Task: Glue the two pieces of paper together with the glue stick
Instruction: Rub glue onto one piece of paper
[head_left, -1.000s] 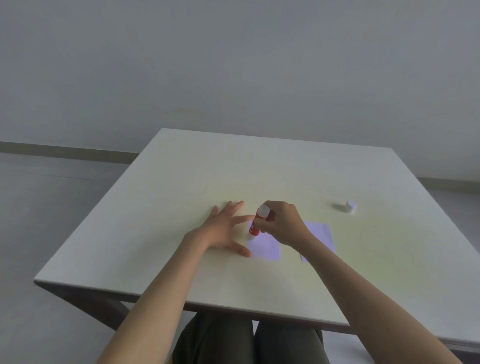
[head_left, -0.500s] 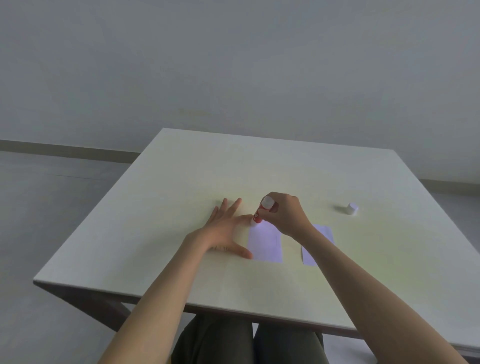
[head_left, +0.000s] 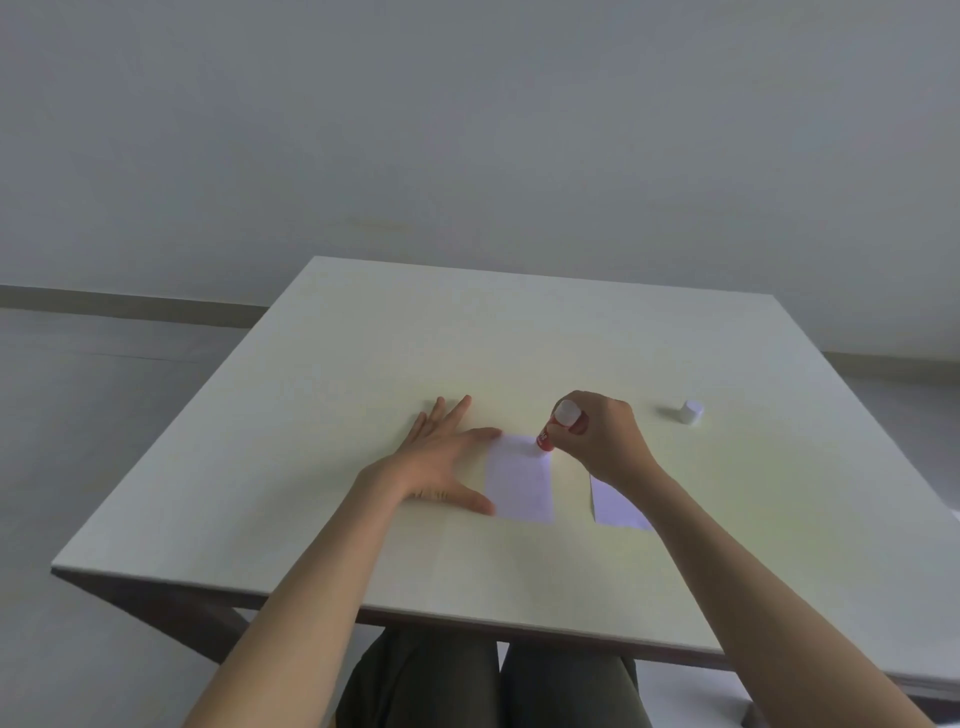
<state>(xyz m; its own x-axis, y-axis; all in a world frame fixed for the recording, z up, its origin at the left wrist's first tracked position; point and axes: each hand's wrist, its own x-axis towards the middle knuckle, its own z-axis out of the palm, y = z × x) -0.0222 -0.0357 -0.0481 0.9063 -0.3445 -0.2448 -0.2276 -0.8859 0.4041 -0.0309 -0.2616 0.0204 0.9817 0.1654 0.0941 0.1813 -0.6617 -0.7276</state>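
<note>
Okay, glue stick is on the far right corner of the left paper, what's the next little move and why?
Probably drag the glue stick toward you along that paper's right edge. Its tip sits at the far right corner, the right hand grips it, and the left hand pins the paper's left edge. The second paper lies apart, and the cap is off.

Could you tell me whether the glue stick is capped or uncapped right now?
Uncapped. The white cap stands alone on the table, while the right hand presses the glue stick onto the left paper.
</note>
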